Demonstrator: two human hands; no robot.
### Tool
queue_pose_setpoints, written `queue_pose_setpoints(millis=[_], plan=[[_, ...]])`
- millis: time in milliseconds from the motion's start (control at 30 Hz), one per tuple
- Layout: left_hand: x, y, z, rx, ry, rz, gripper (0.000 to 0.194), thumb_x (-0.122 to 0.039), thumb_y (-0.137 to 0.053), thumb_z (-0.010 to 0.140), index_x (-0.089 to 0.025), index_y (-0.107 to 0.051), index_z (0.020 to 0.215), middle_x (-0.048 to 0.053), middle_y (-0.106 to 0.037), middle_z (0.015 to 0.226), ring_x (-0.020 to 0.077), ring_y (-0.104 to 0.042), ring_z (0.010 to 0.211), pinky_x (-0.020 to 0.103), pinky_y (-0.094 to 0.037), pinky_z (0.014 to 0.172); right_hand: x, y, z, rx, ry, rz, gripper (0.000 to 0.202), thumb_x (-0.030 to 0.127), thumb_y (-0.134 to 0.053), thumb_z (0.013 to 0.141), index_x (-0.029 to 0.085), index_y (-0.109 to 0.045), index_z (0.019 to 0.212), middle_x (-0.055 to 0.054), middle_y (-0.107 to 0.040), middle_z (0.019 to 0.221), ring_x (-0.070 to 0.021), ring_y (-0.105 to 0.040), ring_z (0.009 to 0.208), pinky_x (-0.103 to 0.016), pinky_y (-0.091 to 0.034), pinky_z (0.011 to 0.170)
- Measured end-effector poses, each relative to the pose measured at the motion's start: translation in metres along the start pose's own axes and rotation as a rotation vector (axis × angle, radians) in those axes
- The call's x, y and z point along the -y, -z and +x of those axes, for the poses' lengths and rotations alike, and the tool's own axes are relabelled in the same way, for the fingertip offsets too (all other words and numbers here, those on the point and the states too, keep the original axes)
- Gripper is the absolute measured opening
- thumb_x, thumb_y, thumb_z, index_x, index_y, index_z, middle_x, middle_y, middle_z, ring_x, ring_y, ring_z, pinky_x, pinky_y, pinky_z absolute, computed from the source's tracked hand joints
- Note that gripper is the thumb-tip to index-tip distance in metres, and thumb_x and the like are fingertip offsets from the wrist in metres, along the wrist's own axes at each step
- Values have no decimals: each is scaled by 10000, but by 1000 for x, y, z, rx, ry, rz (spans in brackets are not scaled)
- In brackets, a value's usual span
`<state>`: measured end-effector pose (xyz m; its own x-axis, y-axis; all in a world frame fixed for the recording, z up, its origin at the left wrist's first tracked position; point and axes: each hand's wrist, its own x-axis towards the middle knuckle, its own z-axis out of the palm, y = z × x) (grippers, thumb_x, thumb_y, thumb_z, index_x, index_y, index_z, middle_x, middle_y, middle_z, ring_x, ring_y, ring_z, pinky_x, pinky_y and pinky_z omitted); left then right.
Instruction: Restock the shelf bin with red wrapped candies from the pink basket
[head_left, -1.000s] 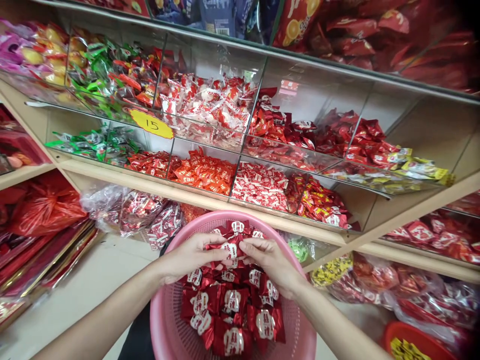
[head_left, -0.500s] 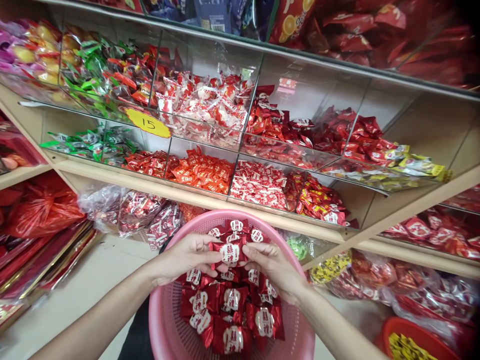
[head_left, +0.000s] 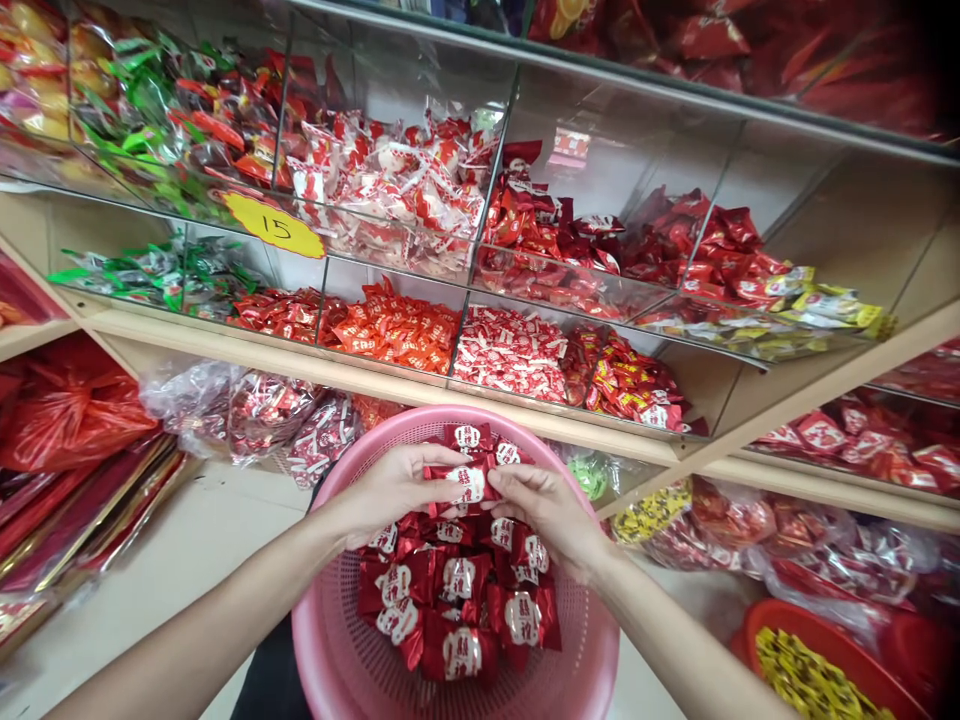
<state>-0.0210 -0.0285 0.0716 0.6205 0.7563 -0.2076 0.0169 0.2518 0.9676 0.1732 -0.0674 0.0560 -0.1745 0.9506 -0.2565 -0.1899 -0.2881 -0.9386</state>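
Observation:
Between my two hands is a small red candy packet [head_left: 469, 484] with a white label and red characters. My left hand [head_left: 397, 493] pinches its left side, fingers over the front. The right end is gripped by my right hand [head_left: 536, 508], thumb and fingertips closed on it. Both hands are over a pink plastic basket [head_left: 319, 640] with perforated walls. Inside lie several matching red packets [head_left: 461, 648], labels mostly facing up; my hands hide some of them.
Shelves with clear dividers hold orange candies [head_left: 401, 335], red-and-white candies [head_left: 510, 355] and other sweets. A yellow price tag [head_left: 274, 228] reads 15. Bagged sweets [head_left: 277, 410] sit under the shelf. At lower right stands a red bowl [head_left: 754, 625] of yellow candies; red bags [head_left: 79, 410] lie left.
The held packet has turned slightly, and my left fingers have slid further across its front. The view has shifted a little, so the shelves sit higher and further left.

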Motion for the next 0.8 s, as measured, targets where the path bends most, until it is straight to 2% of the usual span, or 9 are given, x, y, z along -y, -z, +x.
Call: queue_pose_setpoints(millis=[167, 433, 600, 667, 733, 800], plan=[[0, -5, 9, 24, 9, 54, 365, -314, -668, 698, -187, -629, 1038, 33, -659, 862, 136, -579, 703, 304, -472, 662, 2, 6, 0, -30, 7, 15, 226, 358, -696, 715, 223, -674, 895, 5, -648, 868, -114, -574, 791, -253, -482, 682], [6, -8, 10, 29, 5, 117, 368, -357, -665, 697, -228, -637, 1040, 43, -658, 937, 170, -594, 777, 300, -496, 626, -2, 15, -5, -37, 14, 35, 191, 338, -709, 703, 193, -691, 827, 3, -665, 776, -96, -576, 699, -244, -472, 702], [5, -12, 11, -1, -48, 213, 331, -356, -667, 694, -228, -657, 1000, 36, -683, 939, 169, -597, 796, 315, -483, 702, 0, 17, -10, -16, 20, 48, 204, 349, -702, 710, 196, -692, 844, -10, -683, 802, -112, -597, 721, -284, -477, 753], [3, -13, 12, -5, -71, 248, 316, -344, -663, 697, -222, -661, 988, 38, -681, 975, 176, -595, 843, 324, -474, 751, 0, 19, -12, -14, 9, 57, 255, 359, -685, 728, 205, -681, 931, -15, -684, 834, -112, -605, 734, -291, -476, 763], [3, -13, 12, -6, -74, 256, 324, -333, -661, 700, -213, -654, 1001, 42, -673, 1010, 180, -592, 876, 331, -465, 783, 0, 22, -15, -41, 13, 61, 330, 379, -663, 747, 222, -649, 1037, -25, -681, 892, -123, -616, 769, -307, -479, 772], [3, -11, 12, -4, -58, 245, 347, -332, -658, 704, -212, -639, 1030, 44, -666, 1011, 172, -593, 852, 330, -464, 778, -1, 28, -20, -107, 54, 26, 324, 390, -653, 754, 214, -654, 1026, -41, -680, 933, -142, -622, 817, -316, -478, 789]])
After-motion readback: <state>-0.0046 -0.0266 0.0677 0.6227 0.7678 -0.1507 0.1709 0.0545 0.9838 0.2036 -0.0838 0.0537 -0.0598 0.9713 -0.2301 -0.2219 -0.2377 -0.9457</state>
